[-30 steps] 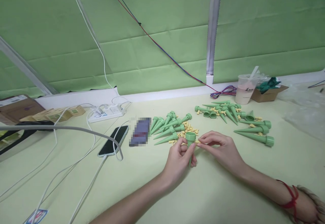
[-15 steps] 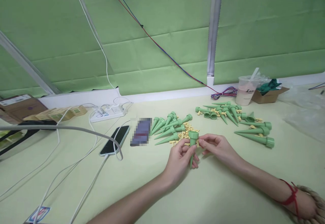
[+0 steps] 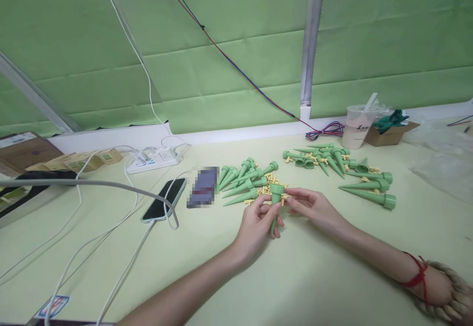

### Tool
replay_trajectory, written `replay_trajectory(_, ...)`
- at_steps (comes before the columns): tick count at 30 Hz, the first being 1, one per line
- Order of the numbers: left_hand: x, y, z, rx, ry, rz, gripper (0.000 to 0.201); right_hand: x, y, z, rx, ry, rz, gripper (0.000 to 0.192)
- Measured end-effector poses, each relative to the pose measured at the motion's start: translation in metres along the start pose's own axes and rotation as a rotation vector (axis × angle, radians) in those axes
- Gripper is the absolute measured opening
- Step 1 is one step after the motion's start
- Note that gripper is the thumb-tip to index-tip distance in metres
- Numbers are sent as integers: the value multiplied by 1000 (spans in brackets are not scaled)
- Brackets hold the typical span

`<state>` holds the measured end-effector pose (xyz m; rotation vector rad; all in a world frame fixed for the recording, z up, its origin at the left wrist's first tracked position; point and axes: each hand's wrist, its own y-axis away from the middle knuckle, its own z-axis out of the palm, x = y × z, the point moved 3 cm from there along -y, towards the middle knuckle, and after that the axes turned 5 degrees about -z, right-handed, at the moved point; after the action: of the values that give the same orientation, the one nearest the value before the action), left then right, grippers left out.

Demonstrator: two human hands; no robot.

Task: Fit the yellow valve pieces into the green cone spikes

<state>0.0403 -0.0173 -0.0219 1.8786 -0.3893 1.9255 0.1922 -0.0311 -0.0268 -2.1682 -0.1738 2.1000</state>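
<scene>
Centre frame: our left hand [image 3: 258,222] pinches a green spike [image 3: 275,206], grip clenched on its shaft, long axis near upright, cup end up, tip down toward the surface [image 3: 221,267]. Right hand [image 3: 312,206] touches its cup rim; we cannot tell its grip.

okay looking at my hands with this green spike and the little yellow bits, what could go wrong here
The left hand pinches the green spike upright with its tip down by the fingers; it could slip or prick. The right hand works at its collar right over the loose yellow pieces, so a bump might scatter them. The phone and its cable lie close by.
</scene>
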Motion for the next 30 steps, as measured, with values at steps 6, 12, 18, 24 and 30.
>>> replay_trajectory(6,2,0,0,13,-17,2,33,-2,0,0,11,1,-4,47)
replay_trajectory(12,5,1,0,19,-17,-17,35,-7,1,-1,35,25,19,44)
replay_trajectory(18,8,2,1,20,-36,-25,34,-4,1,1,-39,3,58,45)
replay_trajectory(24,7,0,-1,29,-17,-43,38,-3,1,1,4,34,45,41)
replay_trajectory(30,8,0,0,-10,-11,-45,40,-8,1,-1,48,76,-11,42)
